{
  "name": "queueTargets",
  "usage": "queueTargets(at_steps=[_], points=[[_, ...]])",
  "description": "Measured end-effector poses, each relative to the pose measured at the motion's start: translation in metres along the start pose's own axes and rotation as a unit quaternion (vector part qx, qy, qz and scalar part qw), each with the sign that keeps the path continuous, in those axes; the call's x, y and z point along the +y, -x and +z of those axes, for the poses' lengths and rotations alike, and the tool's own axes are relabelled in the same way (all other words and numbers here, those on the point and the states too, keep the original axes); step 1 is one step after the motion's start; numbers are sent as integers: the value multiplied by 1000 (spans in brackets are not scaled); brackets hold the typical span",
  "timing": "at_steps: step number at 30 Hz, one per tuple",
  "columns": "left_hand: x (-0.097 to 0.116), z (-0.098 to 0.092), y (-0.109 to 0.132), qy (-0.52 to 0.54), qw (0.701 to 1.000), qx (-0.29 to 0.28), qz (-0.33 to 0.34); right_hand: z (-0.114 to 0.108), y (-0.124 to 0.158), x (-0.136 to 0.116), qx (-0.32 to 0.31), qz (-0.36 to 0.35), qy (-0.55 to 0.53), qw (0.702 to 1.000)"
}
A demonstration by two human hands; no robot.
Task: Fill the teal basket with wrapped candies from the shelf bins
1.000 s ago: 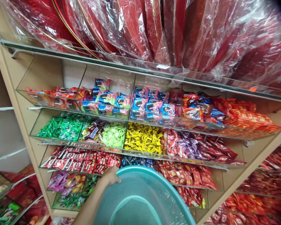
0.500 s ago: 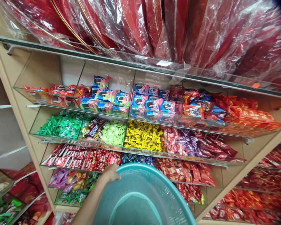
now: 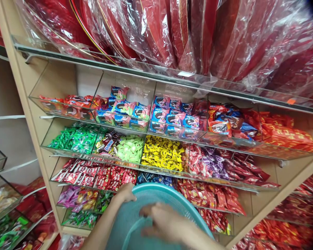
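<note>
Since half a second ago, the right hand has come into view from below and now lies over the mouth of the basket, where before only the teal mesh was showing. The camera has also turned a little to the left, so the shelf sits further right in the picture.

The left hand is where it was, on the far left rim of the basket. Its grip is closed over the rim, fingers outside and thumb on top, and it carries the basket close in front of the lower rows of the shelf. The right hand is blurred. Its fingers seem to curl near a teal band inside the basket, but I cannot tell whether this grip is closed on anything.

The far rim of the basket stands just below the blue sweets and beside the red packets. Higher up are the yellow sweets and the chocolate bars, well apart from both hands.

On progress, my judgement is that it is at the very start. The part of the mesh that shows is bare, no sweet is seen in either hand, and the compartments look full.
</note>
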State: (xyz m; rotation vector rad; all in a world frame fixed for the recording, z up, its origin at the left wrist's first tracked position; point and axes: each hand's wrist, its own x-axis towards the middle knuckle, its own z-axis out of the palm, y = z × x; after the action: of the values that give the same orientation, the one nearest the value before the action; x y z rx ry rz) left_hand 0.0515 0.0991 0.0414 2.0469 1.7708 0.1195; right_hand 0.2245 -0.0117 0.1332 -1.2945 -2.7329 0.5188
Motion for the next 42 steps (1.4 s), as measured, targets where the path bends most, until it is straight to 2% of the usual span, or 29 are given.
queueTargets(at_steps=[2,5,7,9,13,18,30,38,42], points=[[0,1,0,6,1000,-3,2,-38,-10,10,83,-4,27,996],[-1,2,0,19,1000,0,-3,-89,-31,32,224,21,86,971],[-2,3,-1,23,1000,1,-7,-109,-48,47,257,21,146,955],[-3,3,-2,27,1000,2,-12,-119,-66,61,241,31,196,950],[-5,6,-3,36,999,6,-10,-119,-96,78,194,67,213,955],[-6,5,-3,31,999,11,-3,-111,-112,86,184,54,203,960],[-1,1,1,36,999,2,-12,-113,-108,93,248,23,171,953],[-5,4,-1,39,999,5,-8,-117,-112,103,338,102,139,925],[-4,4,-1,34,999,6,-11,-117,-113,101,342,128,133,921]])
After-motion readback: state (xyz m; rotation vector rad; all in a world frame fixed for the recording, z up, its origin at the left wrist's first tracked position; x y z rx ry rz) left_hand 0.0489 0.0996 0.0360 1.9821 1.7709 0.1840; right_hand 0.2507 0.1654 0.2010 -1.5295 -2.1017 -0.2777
